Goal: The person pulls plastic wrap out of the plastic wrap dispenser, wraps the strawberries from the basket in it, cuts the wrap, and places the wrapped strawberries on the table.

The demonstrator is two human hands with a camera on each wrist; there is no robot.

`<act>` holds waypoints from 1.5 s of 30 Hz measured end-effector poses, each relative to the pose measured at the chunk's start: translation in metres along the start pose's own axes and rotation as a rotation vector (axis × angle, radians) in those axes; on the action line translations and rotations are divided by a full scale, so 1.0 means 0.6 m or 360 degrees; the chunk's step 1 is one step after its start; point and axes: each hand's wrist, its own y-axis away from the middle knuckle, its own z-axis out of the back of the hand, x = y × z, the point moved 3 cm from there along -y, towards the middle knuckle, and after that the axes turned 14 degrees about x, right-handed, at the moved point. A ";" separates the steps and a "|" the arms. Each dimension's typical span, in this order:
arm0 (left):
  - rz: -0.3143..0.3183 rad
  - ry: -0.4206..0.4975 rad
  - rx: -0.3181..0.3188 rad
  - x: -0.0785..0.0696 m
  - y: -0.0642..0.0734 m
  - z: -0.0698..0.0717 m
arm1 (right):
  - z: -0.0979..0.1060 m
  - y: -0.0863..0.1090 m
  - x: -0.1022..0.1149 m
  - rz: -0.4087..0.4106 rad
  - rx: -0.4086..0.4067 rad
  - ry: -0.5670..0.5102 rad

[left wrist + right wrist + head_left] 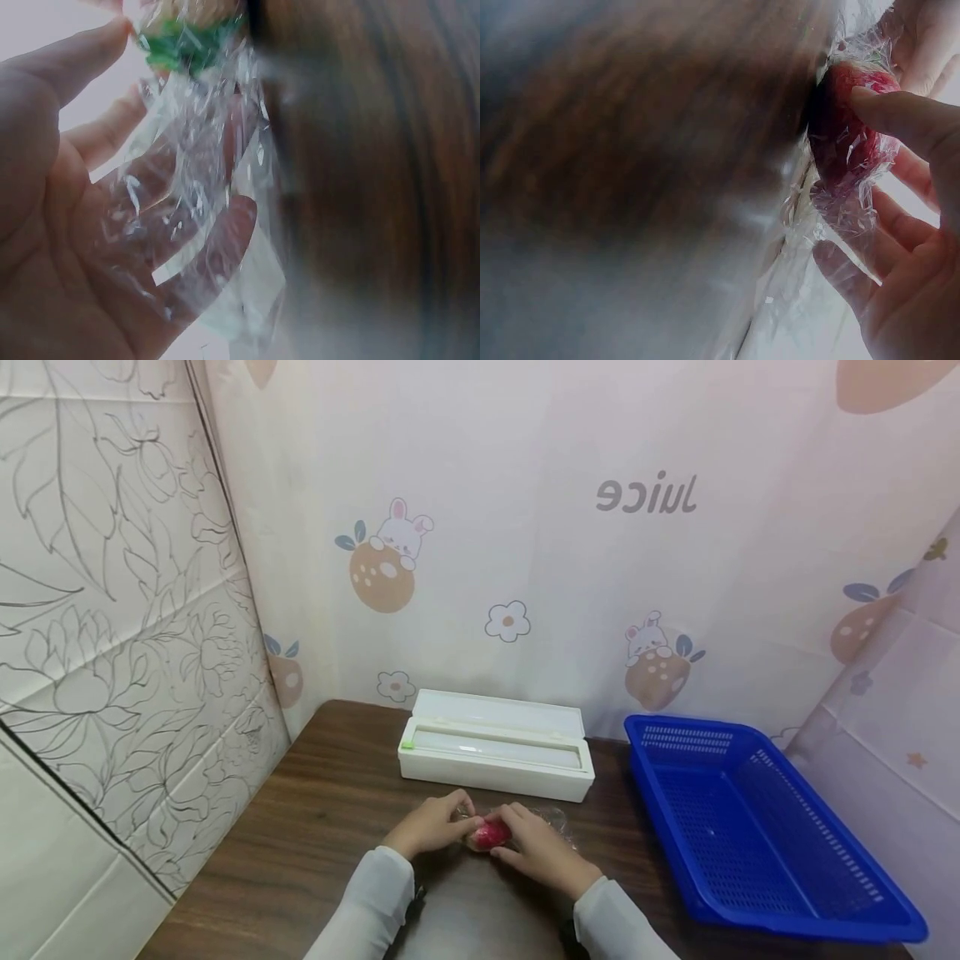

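Observation:
A red fruit point(491, 835) with a green leafy end point(187, 45) is wrapped in clear cling film point(855, 206), low over the dark wooden table. My left hand point(435, 827) holds its leafy end, with the thumb at the side and loose film point(187, 150) hanging across the fingers. From the other side my right hand point(542, 850) grips the fruit, its thumb pressed on the red skin and its fingers behind. More crumpled film spreads past the right fingers. Just behind the hands lies a white cling film box point(495, 768), its lid point(498, 712) raised.
A blue plastic basket point(675, 827) with perforated sides stands to the right on the wooden table point(300, 827). Behind the table hangs a printed curtain point(555, 552); a sheet with line-drawn flowers point(135, 610) covers the left side.

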 end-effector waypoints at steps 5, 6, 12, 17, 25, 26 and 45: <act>-0.0120 -0.0080 -0.0053 -0.006 0.007 0.011 | 0.002 -0.005 -0.006 0.0011 0.0050 -0.0050; -0.0147 -0.0114 -0.0076 -0.010 0.008 0.012 | 0.003 -0.006 -0.007 0.0027 0.0051 -0.0069; -0.0254 -0.0424 -0.0198 -0.043 0.009 0.015 | 0.010 -0.011 -0.014 0.0067 0.0078 -0.0157; -0.0220 -0.0656 -0.0225 -0.061 0.010 0.009 | 0.013 -0.015 -0.018 0.0041 0.0129 -0.0174; -0.0191 -0.0730 -0.0346 -0.060 0.001 0.006 | 0.017 -0.020 -0.024 -0.0021 0.0155 -0.0148; -0.0178 -0.0721 -0.0352 -0.059 0.000 0.006 | 0.018 -0.021 -0.025 -0.0030 0.0156 -0.0139; -0.0150 -0.0775 -0.0369 -0.039 -0.020 -0.004 | 0.016 -0.022 -0.034 -0.0094 0.0133 -0.0063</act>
